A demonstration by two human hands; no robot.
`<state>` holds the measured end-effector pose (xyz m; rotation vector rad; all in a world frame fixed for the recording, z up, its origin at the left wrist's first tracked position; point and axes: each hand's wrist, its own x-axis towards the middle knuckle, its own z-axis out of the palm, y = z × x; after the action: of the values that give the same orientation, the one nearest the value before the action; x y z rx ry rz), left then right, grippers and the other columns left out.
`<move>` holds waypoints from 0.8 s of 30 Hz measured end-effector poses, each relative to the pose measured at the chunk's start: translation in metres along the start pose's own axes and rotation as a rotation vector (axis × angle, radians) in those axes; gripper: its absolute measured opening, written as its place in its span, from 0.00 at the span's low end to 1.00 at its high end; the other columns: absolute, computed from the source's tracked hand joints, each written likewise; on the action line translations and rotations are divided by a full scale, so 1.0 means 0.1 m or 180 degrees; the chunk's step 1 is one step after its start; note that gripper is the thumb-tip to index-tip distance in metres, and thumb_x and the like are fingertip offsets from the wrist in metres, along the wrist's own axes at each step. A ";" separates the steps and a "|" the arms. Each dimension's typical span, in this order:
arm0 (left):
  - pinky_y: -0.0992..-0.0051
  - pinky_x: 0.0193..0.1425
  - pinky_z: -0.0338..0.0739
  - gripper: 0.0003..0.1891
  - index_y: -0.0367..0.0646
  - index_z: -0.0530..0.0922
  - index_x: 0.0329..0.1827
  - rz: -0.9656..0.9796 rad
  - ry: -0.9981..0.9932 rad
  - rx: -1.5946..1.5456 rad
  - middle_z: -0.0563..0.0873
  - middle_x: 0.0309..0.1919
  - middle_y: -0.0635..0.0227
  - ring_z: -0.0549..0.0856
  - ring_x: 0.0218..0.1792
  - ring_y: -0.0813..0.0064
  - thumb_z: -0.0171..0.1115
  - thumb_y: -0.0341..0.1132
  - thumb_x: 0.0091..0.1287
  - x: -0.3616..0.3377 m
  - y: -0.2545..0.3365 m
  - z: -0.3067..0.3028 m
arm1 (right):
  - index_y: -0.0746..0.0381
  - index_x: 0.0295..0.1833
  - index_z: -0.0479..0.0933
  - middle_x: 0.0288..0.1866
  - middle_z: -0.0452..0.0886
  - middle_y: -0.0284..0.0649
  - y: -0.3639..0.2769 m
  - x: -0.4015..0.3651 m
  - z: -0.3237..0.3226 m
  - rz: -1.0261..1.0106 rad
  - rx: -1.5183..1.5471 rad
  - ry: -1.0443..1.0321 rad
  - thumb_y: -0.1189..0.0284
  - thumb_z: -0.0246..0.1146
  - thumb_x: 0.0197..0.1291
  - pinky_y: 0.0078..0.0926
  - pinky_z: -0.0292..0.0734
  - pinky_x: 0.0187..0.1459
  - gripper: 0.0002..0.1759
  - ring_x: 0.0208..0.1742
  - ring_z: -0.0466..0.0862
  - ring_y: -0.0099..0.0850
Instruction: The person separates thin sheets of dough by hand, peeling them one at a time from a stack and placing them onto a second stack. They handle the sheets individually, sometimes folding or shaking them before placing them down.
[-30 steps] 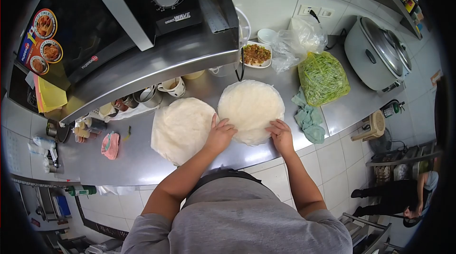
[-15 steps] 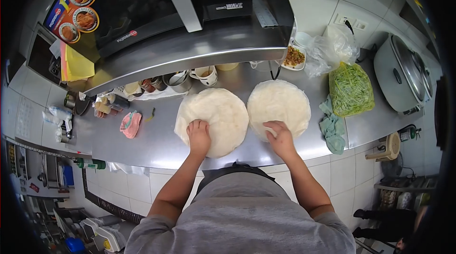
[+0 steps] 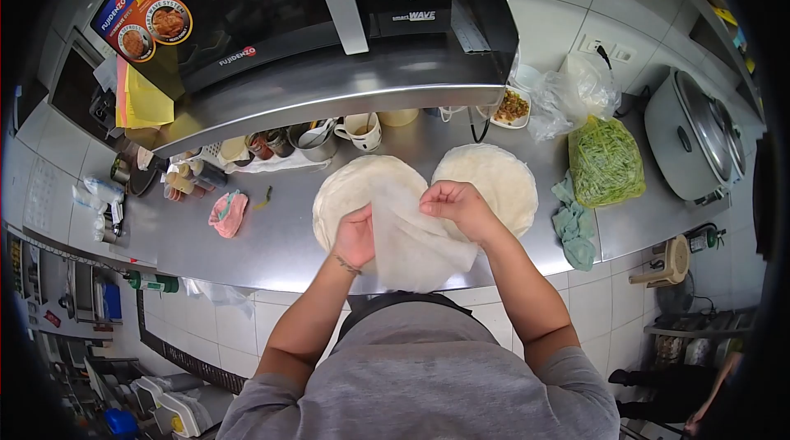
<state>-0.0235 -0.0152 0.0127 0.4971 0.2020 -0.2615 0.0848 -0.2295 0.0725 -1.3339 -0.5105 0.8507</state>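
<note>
Steel counter by a tiled wall, thin sheet raised at its front

On the counter lie 2 round, pale stacks side by side: the left stack and the right stack. Between the person's hands hangs the sheet, whitish and partly see-through, in front of the left stack's right part and the near corner of the right stack, its lower end by the counter's front edge. The right hand pinches its upper edge between thumb and fingers. The left hand is turned palm inward at its left side; its fingertips are partly hidden, so whether they pinch cannot be told.

Behind the left stack stand a patterned mug and a metal pot, near the steel shelf under a microwave. To the right, a green cloth lies just beside a bag of shredded greens, with a large cooker beyond. Far left is a pink cloth. Another person, in dark trousers, is partly visible at lower right.
</note>
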 end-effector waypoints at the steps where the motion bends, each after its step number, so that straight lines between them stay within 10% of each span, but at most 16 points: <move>1: 0.63 0.68 0.65 0.27 0.40 0.67 0.66 -0.0015 -0.0023 -0.0003 0.77 0.61 0.60 0.74 0.62 0.65 0.41 0.51 0.75 0.09 -0.13 -0.19 | 0.63 0.49 0.76 0.38 0.83 0.34 0.00 -0.04 -0.01 -0.0003 -0.0013 0.0024 0.76 0.63 0.62 0.20 0.74 0.49 0.10 0.41 0.80 0.20; 3: 0.60 0.71 0.61 0.37 0.41 0.62 0.70 -0.0580 -0.1171 -0.1185 0.71 0.66 0.58 0.70 0.67 0.60 0.41 0.62 0.71 0.23 -0.42 -0.43 | 0.63 0.57 0.74 0.45 0.82 0.37 0.04 -0.15 -0.05 0.0027 0.0102 0.0362 0.68 0.59 0.67 0.23 0.74 0.50 0.17 0.47 0.79 0.24; 7: 0.57 0.73 0.57 0.47 0.41 0.60 0.72 -0.0680 -0.0487 -0.0761 0.67 0.69 0.55 0.65 0.70 0.56 0.41 0.73 0.63 0.05 -0.51 0.33 | 0.62 0.68 0.65 0.58 0.77 0.41 0.33 -0.51 -0.15 0.0679 -0.0113 0.0910 0.53 0.54 0.69 0.32 0.73 0.57 0.30 0.58 0.76 0.31; 11: 0.53 0.75 0.52 0.53 0.43 0.59 0.73 -0.0662 -0.0552 -0.0931 0.64 0.71 0.55 0.62 0.71 0.51 0.41 0.79 0.56 0.07 -0.47 0.37 | 0.60 0.74 0.55 0.72 0.64 0.40 0.88 -0.90 -0.18 0.0871 0.2347 0.0062 0.41 0.50 0.65 0.50 0.64 0.67 0.43 0.72 0.65 0.37; 18: 0.45 0.75 0.46 0.51 0.44 0.61 0.72 -0.0932 -0.0715 -0.1324 0.57 0.75 0.56 0.55 0.74 0.51 0.44 0.77 0.56 0.14 -0.53 0.82 | 0.63 0.68 0.65 0.64 0.74 0.43 0.96 -1.24 -0.01 0.0572 0.2507 0.1139 0.76 0.69 0.53 0.42 0.68 0.63 0.36 0.64 0.74 0.36; 24: 0.52 0.74 0.54 0.46 0.46 0.63 0.71 -0.0707 -0.0824 -0.0552 0.66 0.70 0.54 0.66 0.69 0.54 0.46 0.73 0.60 0.89 -0.21 1.04 | 0.66 0.64 0.68 0.55 0.80 0.42 0.12 -1.21 -0.56 -0.0588 0.1728 0.2155 0.81 0.67 0.54 0.29 0.73 0.58 0.30 0.53 0.81 0.31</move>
<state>0.0682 -0.1017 0.0704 0.2647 0.0260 -0.5172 0.0507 -0.3589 0.0671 -0.9652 0.1298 0.3064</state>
